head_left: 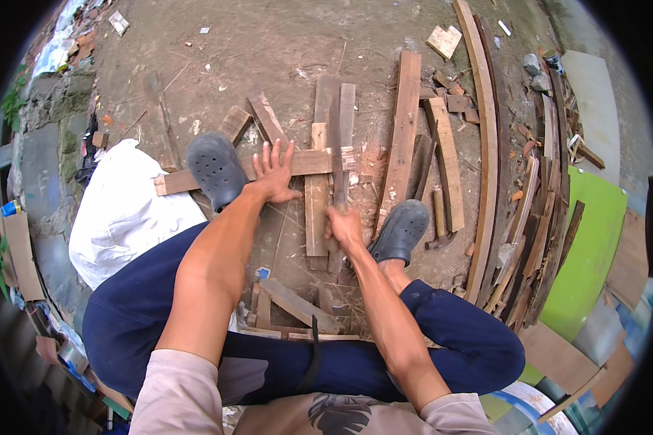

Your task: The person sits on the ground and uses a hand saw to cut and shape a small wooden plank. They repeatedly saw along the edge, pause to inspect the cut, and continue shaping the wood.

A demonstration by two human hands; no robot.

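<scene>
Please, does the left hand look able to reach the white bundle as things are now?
Probably yes, but not straight across: the left hand lies spread on the crosswise plank, gripping nothing, yet the left shoe stands between it and the white bundle.

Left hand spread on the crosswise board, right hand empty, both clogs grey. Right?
Not quite: the right hand isn't empty. The head view shows it closed around the near end of a long blade. The left hand is spread on the crosswise board, and both clogs are grey.

No text legible — no numbers, no signs
</scene>
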